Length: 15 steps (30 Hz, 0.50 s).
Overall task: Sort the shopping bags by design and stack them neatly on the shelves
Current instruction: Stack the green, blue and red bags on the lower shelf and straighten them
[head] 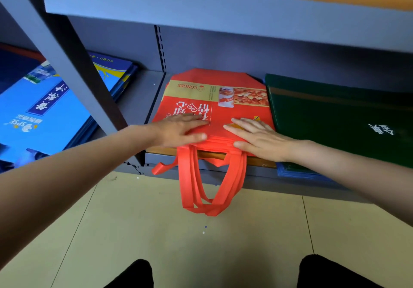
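Observation:
A stack of flat red shopping bags with gold trim and white lettering lies on the low grey shelf, in its middle. Their red handles hang over the shelf's front edge toward the floor. My left hand lies flat, fingers straight, on the near left part of the top red bag. My right hand presses flat on its near right part. To the right lies a stack of dark green bags. On the left lies a stack of blue bags.
A grey upright post slants across the left, in front of the blue bags. An upper shelf overhangs the stacks. Blue bags poke out under the green stack. Beige floor tiles lie below, with my dark shoes at the bottom edge.

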{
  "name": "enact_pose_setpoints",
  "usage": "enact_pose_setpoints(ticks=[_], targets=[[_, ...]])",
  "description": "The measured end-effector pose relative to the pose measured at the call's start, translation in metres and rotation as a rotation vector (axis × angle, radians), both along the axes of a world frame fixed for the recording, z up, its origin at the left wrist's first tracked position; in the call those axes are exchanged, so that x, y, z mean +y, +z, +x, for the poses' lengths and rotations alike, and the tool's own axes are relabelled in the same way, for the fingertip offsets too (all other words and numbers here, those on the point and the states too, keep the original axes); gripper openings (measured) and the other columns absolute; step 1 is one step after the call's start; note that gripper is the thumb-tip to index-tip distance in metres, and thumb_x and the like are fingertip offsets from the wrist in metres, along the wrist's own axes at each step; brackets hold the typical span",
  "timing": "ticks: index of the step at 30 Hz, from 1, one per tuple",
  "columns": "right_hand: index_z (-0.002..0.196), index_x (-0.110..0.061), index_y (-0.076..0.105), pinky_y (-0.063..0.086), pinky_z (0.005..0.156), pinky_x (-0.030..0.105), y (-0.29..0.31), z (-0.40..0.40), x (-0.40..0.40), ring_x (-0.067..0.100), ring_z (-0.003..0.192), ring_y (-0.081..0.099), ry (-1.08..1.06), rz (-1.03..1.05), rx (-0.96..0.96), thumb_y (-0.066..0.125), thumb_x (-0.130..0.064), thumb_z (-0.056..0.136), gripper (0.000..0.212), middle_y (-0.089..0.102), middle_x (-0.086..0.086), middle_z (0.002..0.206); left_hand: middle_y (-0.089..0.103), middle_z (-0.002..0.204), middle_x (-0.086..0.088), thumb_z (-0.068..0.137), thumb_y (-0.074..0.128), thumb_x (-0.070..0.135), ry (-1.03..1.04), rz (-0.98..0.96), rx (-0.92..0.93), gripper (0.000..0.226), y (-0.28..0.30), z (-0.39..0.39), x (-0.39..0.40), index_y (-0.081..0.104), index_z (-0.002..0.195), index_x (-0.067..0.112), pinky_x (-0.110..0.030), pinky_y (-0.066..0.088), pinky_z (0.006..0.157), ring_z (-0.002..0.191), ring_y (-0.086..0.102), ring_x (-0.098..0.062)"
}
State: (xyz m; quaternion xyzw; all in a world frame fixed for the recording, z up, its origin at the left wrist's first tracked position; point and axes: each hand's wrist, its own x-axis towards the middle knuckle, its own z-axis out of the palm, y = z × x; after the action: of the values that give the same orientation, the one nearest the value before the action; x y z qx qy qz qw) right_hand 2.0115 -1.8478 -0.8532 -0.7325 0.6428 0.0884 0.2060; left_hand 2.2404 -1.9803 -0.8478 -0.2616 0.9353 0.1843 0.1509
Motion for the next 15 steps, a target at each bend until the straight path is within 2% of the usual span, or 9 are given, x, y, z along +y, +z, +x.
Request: enact_pose_setpoints(ticks=[2,3,5,8,10,13,15], targets=[[0.147,-0.045,-0.002,-0.007,0.117,0.041,0.004,-0.002,-0.003,0.011,0.145,-0.009,0.056,-0.022,0.065,0.011,-0.06,0.09,0.06,-0.006,-0.007,0.159,0.018,0.157,0.004,0.089,0.02,0.065,0.019,0.042,0.001,0.066,0.005,0.003,-0.01,0.023,0.148,0.035,-0.034,0.008,0.118,0.145,0.011,-0.015],[0.147,-0.044,-0.001,-0.008,0.116,0.04,0.008,-0.003,-0.005,0.012,0.145,-0.008,0.088,-0.046,0.112,0.006,-0.062,0.086,0.064,-0.004,-0.007,0.159,0.019,0.157,0.004,0.088,0.021,0.062,-0.018,0.009,-0.025,0.065,0.006,0.005,-0.015,0.024,0.147,0.035,-0.036,0.01,0.118,0.145,0.012,-0.015],[0.148,-0.042,0.004,-0.011,0.115,0.041,0.018,-0.005,-0.009,0.013,0.146,-0.004,0.149,-0.134,0.188,-0.002,-0.066,0.078,0.074,0.002,-0.007,0.159,0.02,0.156,0.004,0.079,0.015,0.072,-0.088,-0.038,-0.053,0.077,0.008,0.011,-0.021,0.024,0.147,0.037,-0.041,0.016,0.118,0.144,0.015,-0.016],[0.149,-0.035,0.019,-0.011,0.114,0.043,0.03,-0.009,-0.015,0.016,0.145,0.009,0.172,-0.299,0.23,-0.003,-0.066,0.084,0.076,0.016,-0.003,0.158,0.031,0.152,0.005,0.066,0.006,0.091,-0.062,0.004,0.041,0.102,0.008,0.012,-0.026,0.031,0.146,0.033,-0.04,0.022,0.116,0.141,0.026,-0.016],[0.148,-0.029,0.026,-0.007,0.115,0.047,0.03,-0.011,-0.018,0.022,0.144,0.018,0.182,-0.369,0.266,-0.001,-0.057,0.085,0.074,0.026,0.002,0.155,0.037,0.149,0.006,0.074,0.015,0.082,-0.079,-0.006,0.059,0.089,0.013,0.01,-0.024,0.035,0.144,0.031,-0.037,0.027,0.114,0.139,0.032,-0.016],[0.144,-0.018,0.037,0.003,0.114,0.054,0.024,-0.01,-0.02,0.029,0.136,0.036,0.195,-0.453,0.279,0.009,-0.047,0.091,0.067,0.043,0.009,0.145,0.053,0.137,0.002,0.09,0.025,0.06,-0.207,-0.277,-0.064,0.061,0.024,0.005,-0.015,0.045,0.138,0.027,-0.033,0.04,0.101,0.125,0.049,-0.021],[0.137,-0.01,0.048,0.013,0.111,0.059,0.025,-0.008,-0.022,0.032,0.128,0.047,0.187,-0.541,0.261,0.02,-0.04,0.093,0.06,0.053,0.013,0.136,0.06,0.124,-0.004,0.094,0.025,0.054,-0.277,-0.476,-0.116,0.053,0.035,0.002,-0.011,0.049,0.129,0.022,-0.034,0.045,0.09,0.113,0.057,-0.026]])
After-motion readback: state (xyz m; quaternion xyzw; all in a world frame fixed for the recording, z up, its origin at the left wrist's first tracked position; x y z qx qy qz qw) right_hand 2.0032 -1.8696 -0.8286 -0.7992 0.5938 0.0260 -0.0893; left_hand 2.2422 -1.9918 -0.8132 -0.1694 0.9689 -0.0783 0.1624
